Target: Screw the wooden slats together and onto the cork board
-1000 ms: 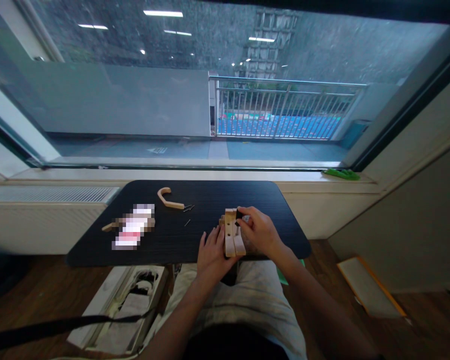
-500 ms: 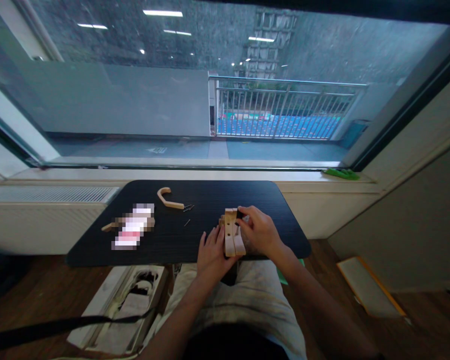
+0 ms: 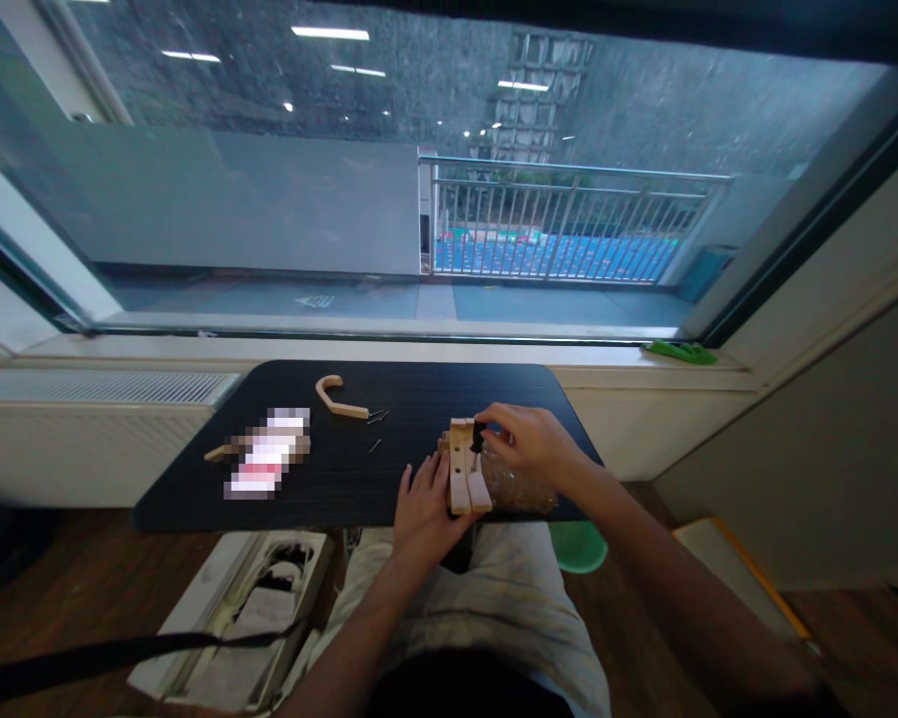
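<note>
At the table's near edge, my left hand (image 3: 426, 509) steadies a pale wooden piece (image 3: 459, 479) with dark round holes, its thumb on the near end and its fingers along the left side. A second pale wooden strip (image 3: 479, 489) lies against it on the right. My right hand (image 3: 531, 444) is closed in a pinch on a small black-handled screwdriver (image 3: 478, 437), its shaft pointing down at the wood. Whether the tip touches a screw is too small to tell. A crinkled clear plastic bag (image 3: 520, 489) with brownish contents lies beneath my right hand.
On the dark table (image 3: 411, 384) lie a curved wooden hook (image 3: 340, 407), several loose screws (image 3: 376, 416) and a blurred-out patch (image 3: 269, 454) over a wooden item. A green bowl (image 3: 580, 546) is below the right edge. An open box (image 3: 246, 618) sits on the floor at left.
My right hand has lifted and turned slightly, with its forearm swung outward to the right. More of the screwdriver, the plastic bag and the green bowl now shows. My left hand stays in place.
</note>
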Motion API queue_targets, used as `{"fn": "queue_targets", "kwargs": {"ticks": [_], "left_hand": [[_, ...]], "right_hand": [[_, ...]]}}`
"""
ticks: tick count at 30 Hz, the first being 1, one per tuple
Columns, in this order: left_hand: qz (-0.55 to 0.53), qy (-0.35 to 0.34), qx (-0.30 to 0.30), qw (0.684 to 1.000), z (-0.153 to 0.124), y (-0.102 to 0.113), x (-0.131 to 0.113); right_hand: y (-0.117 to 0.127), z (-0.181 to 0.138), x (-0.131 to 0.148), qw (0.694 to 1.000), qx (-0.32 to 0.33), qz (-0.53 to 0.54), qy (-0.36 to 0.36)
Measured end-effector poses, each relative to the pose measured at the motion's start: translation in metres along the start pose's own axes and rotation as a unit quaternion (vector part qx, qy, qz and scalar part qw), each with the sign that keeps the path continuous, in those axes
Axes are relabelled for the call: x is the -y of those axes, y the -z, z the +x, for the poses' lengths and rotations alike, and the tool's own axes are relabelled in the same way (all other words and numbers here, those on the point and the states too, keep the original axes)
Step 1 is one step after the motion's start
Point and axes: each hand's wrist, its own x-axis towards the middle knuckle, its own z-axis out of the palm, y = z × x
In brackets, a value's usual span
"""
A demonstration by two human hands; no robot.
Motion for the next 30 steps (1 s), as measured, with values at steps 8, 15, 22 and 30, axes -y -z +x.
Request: {"fn": "queue_targets", "kwargs": {"ticks": [8, 15, 22, 30], "left_hand": [[0.013, -0.003, 0.001, 1.0, -0.001, -0.002, 0.002], [0.007, -0.003, 0.007, 1.0, -0.001, 0.0, 0.002], [0.015, -0.002, 0.002, 1.0, -0.001, -0.001, 0.002], [0.01, -0.003, 0.005, 1.0, -0.001, 0.0, 0.001]], "right_hand": [[0.038, 0.024, 0.016, 0.983, 0.13, -0.125, 0.029], [0.042, 0.03, 0.023, 0.975, 0.145, -0.163, 0.045], [0.041, 0.033, 0.03, 0.966, 0.16, -0.198, 0.042], [0.039, 0.032, 0.03, 0.961, 0.184, -0.203, 0.048]]}}
